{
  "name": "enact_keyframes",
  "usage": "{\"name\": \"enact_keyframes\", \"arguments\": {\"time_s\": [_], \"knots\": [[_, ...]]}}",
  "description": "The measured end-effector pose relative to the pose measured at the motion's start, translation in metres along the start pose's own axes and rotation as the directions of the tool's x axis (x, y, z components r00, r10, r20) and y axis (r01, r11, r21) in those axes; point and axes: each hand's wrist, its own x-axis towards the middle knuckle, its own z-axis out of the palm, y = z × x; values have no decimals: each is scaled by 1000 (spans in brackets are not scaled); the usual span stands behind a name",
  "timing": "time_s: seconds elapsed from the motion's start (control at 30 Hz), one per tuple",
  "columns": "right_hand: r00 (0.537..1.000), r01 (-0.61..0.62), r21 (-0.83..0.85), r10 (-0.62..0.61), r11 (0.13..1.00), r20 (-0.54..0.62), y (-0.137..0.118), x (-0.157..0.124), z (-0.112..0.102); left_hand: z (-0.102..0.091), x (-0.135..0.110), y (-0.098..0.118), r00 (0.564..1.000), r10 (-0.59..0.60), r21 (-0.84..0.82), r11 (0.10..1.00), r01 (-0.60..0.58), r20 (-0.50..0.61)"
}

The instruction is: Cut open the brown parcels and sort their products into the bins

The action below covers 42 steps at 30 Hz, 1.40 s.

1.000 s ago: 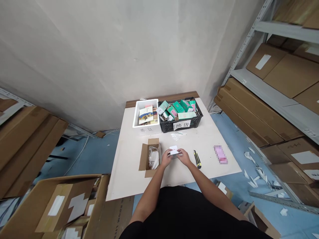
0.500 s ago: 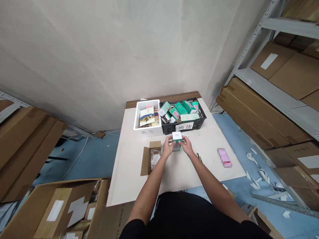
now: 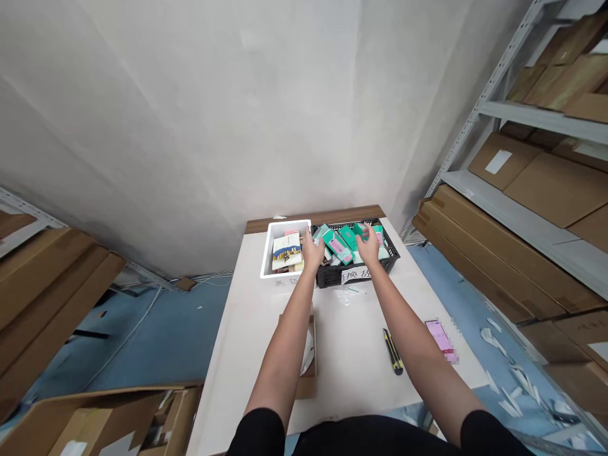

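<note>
The black plastic basket at the back of the table holds several green boxes, and both hands are over it. On top of the pile, a green box with a pink panel lies slanted between my hands. My left hand is at the basket's left end, beside the white foam box, with its fingers stretched upward and apart. Over the right part of the basket, my right hand has its fingers spread next to a green box; whether they touch it is unclear.
A brown carton with white paper inside sits partly under my left forearm. On the table to the right lie a yellow-black utility knife and a phone. Clear plastic film lies before the basket. Shelving with cartons stands right.
Both hands have moved forward from the table to the basket, apart from each other. The white-topped green box they held is out of them. The view has tilted up slightly.
</note>
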Motion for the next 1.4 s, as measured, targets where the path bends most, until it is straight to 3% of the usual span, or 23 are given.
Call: {"name": "enact_keyframes", "arguments": {"time_s": [0.2, 0.3, 0.47, 0.6, 0.67, 0.73, 0.83, 0.93, 1.1, 1.17, 1.27, 1.33, 1.4], "knots": [[990, -34, 67, 25, 997, 136, -3, -94, 3, -52, -54, 13, 980, 139, 12, 990, -142, 140], [974, -44, 78, 26, 996, 227, -9, -132, 6, -77, -87, 12, 980, 114, 52, 991, -124, 162], [933, -58, 99, 18, 993, 361, -10, -196, 12, -134, -166, -30, 980, -37, 205, 979, -4, 195], [892, -120, 149, 40, 982, 450, -10, -274, 26, -181, -243, -75, 953, -203, 341, 932, 119, 223], [857, -127, 170, 21, 977, 515, -12, -318, 34, -199, -276, -95, 912, -299, 399, 901, 173, 279], [792, -114, 134, 9, 984, 611, -13, -360, 39, -212, -305, -112, 848, -390, 473, 859, 196, 358], [666, -8, -73, 59, 997, 743, -8, -409, 34, -224, -339, -132, 767, -505, 590, 780, 208, 396], [617, 145, -351, 193, 925, 763, 1, -439, 16, -228, -364, -146, 731, -537, 587, 776, 232, 421], [551, 239, -614, 416, 752, 724, 6, -466, -4, -223, -385, -156, 699, -514, 594, 789, 157, 498], [585, 230, -665, 445, 711, 678, 5, -473, -4, -223, -383, -159, 684, -484, 571, 813, 120, 546], [666, 173, -747, 482, 642, 569, 2, -478, -3, -227, -362, -168, 709, -384, 445, 889, 110, 591], [698, 125, -800, 521, 587, 492, 1, -478, -4, -228, -336, -177, 736, -399, 420, 891, 171, 547], [709, 101, -833, 548, 543, 443, -1, -477, -6, -225, -306, -190, 763, -462, 518, 833, 197, 452]]}}
